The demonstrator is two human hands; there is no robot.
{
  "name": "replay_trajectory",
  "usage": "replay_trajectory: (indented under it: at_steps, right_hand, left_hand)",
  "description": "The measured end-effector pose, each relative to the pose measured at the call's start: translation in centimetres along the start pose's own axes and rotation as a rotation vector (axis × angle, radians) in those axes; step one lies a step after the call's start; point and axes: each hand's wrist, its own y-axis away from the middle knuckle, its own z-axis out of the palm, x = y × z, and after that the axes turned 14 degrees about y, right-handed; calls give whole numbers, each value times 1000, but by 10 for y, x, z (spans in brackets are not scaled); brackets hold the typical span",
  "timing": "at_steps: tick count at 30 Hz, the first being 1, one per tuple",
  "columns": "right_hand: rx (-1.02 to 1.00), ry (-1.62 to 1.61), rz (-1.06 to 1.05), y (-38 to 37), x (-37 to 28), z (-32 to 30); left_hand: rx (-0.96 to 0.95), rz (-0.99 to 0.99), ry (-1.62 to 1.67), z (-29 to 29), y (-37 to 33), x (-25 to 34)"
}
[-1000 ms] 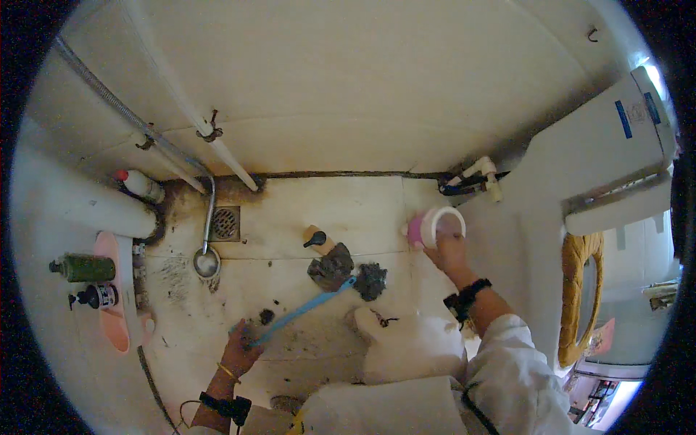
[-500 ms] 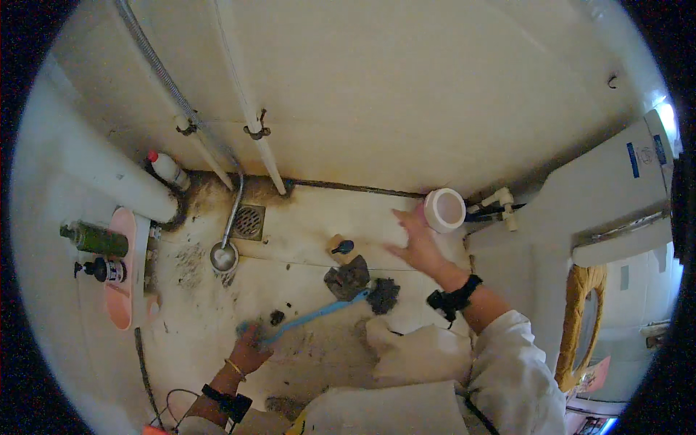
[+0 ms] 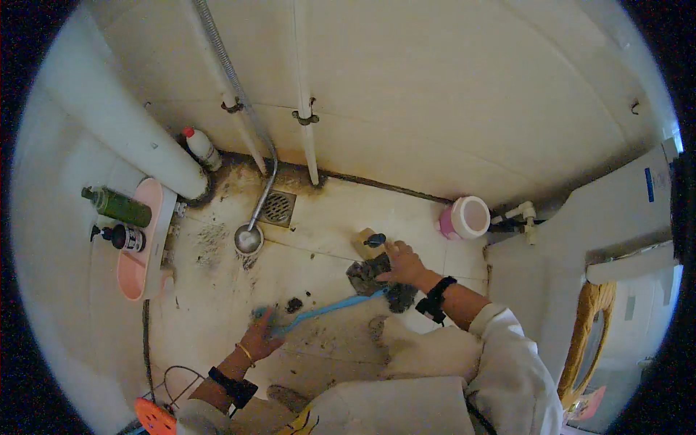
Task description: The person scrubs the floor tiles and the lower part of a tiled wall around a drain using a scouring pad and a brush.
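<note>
My left hand (image 3: 262,335) is closed at the near end of a blue-handled brush (image 3: 330,308) lying slantwise over the floor. A teal patch (image 3: 259,313) shows at its fingertips, too blurred to name. The brush's far end meets a dark, shaggy head (image 3: 401,297). My right hand (image 3: 407,264) is low over a crumpled dark grey clump (image 3: 366,275), thumb and fingers apart; whether it touches the clump cannot be told. Just beyond its fingertips are a tan block (image 3: 362,245) and a small black object (image 3: 375,240).
A pink-and-white tub (image 3: 464,218) stands by the far right pipes. A shower head (image 3: 249,239) lies near the floor drain (image 3: 278,208). On the left, a pink shelf (image 3: 130,279) holds a green bottle (image 3: 119,206) and a pump bottle (image 3: 128,237). A red-capped bottle (image 3: 201,149) stands behind.
My right hand has moved away from the tub, leftward and nearer, to the dark clump. My left hand stays at the brush handle. The whole view has shifted.
</note>
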Motion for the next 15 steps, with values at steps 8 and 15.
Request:
replay_trajectory:
  at_steps: [8,15]
  right_hand:
    - [-86,-9,-163,3,-22,13]
    - [-251,66,-72,45,-4,1]
  left_hand:
    - [-57,139,-244,12,-17,0]
    - [-18,240,-258,8,-25,-61]
